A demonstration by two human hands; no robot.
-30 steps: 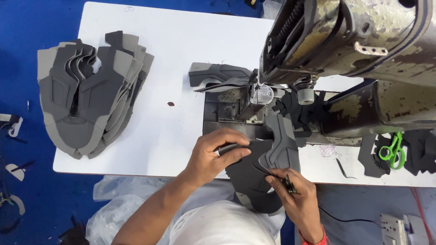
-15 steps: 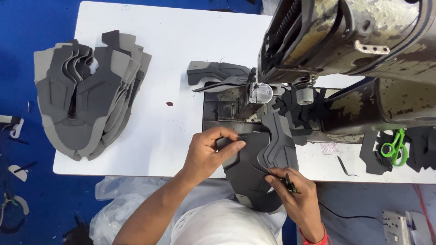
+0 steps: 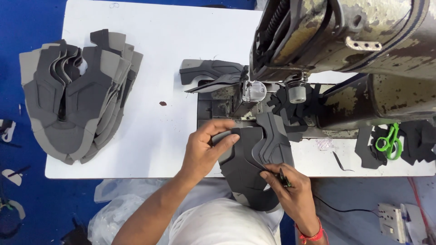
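Grey shoe upper (image 3: 254,168) overhanging table edge (image 3: 136,174), both hands gripping

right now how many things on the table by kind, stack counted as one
sewing machine: 1
stack of grey shoe pieces: 1
grey shoe piece under both hands: 1
grey piece behind the needle: 1
green scissors: 1
dark cut pieces by the scissors: 1 pile
total: 6

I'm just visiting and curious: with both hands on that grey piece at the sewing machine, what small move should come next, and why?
Probably slide the grey piece up toward the needle. The left hand pins its upper edge and the right hand pinches its lower side, yet the piece lies short of the needle.
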